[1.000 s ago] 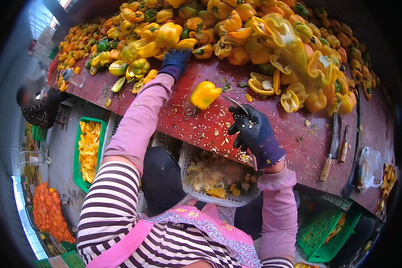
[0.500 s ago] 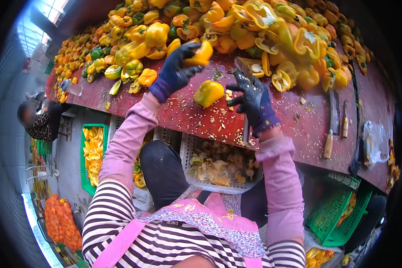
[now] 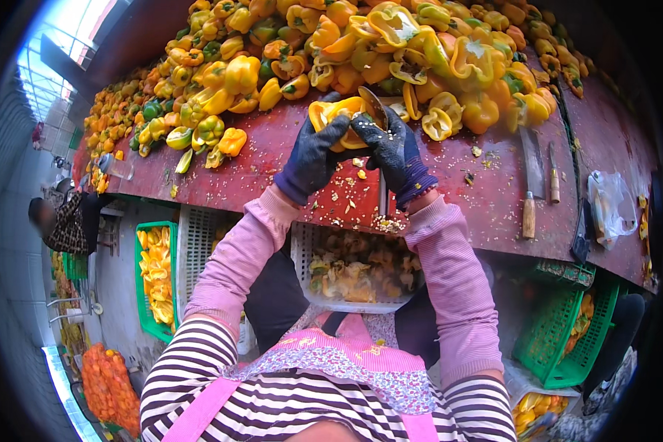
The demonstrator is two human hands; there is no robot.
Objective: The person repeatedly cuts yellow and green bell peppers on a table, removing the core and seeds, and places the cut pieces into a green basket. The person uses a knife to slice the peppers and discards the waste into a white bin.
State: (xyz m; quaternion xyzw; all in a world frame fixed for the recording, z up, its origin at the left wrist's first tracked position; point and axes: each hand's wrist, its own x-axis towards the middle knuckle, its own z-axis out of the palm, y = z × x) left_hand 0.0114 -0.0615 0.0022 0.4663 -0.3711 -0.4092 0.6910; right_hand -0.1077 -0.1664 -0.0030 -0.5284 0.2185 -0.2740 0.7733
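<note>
My left hand (image 3: 313,155), in a dark glove with a purple cuff, grips a cut-open yellow bell pepper (image 3: 339,112) over the red table. My right hand (image 3: 392,151), gloved alike, is closed around a metal tool with a rounded blade (image 3: 374,110). Its fingers meet the pepper's right side, with the blade's curved end beside the opening. The tool's handle is hidden in the glove. Pale seeds and bits of pepper lie on the table (image 3: 449,199) below both hands. A large heap of yellow and orange peppers (image 3: 243,77), some cut open, lies just beyond.
A wide-bladed knife (image 3: 532,173) and a slimmer knife (image 3: 554,177) lie to the right, near a clear plastic bag (image 3: 611,210). Below the table edge, a white crate (image 3: 361,302) holds pepper scraps. Green crates (image 3: 141,276) and a red net sack (image 3: 110,387) stand left; a person sits beyond.
My left hand has let go of one pepper piece at the heap and come down to the right. The whole pepper has left its spot on the table. Both hands now meet on a pepper.
</note>
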